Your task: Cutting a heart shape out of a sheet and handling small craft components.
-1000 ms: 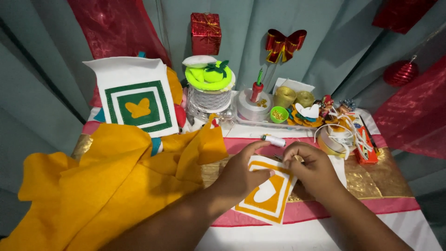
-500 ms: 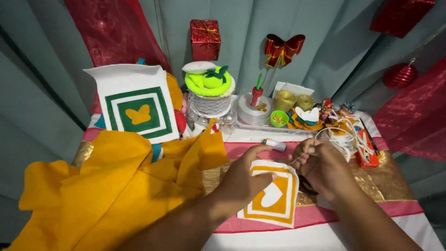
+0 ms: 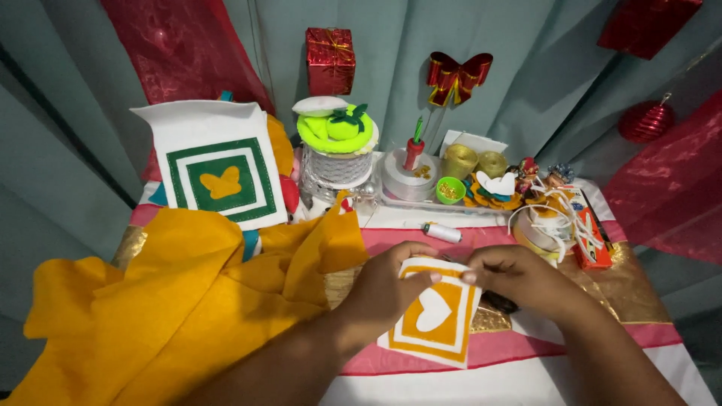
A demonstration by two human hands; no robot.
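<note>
A square felt patch (image 3: 435, 316), white with orange frames and a white heart at its centre, lies on the pink-banded table (image 3: 526, 347) directly under the fingers of both hands. The left hand (image 3: 387, 289) has its fingers curled narrow over the patch's upper left corner, thumb tip pressed on the top edge. The right hand (image 3: 519, 278) pinches that same top edge from the other side, fingers drawn close together; its fingertips nearly meet the left thumb.

Just beyond the fingertips lies a small white tube (image 3: 442, 232). To the left of the left hand's fingers spreads a heap of yellow-orange cloth (image 3: 165, 316), and past it stands a white panel (image 3: 218, 169) with green square frames and an orange butterfly. Farther out from the fingers hang a red foil gift box (image 3: 330, 62) and a red bow (image 3: 459, 75) against the grey curtain. Beyond the right hand's knuckles rests a narrow orange carton (image 3: 592, 240), beside a white ribbon roll (image 3: 543, 225).
</note>
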